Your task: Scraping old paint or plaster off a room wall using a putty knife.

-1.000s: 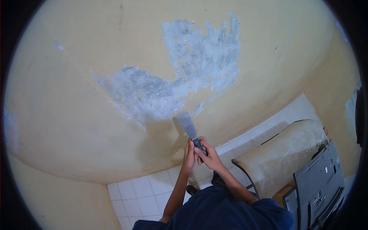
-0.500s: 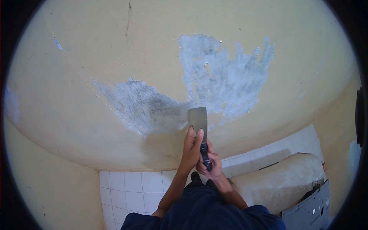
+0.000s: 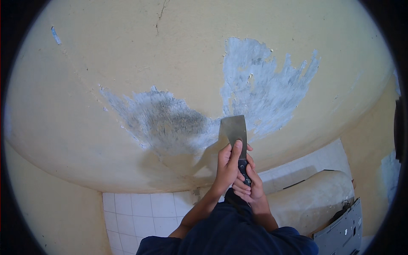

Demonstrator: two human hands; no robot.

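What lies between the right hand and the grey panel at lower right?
In the head view, a beige round-topped object lies between the right hand and the grey panel.

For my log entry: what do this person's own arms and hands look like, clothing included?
The left hand and right hand are bare, without gloves. The left forearm and right forearm are uncovered too, with no watch or band visible. The short sleeves belong to a dark blue top.
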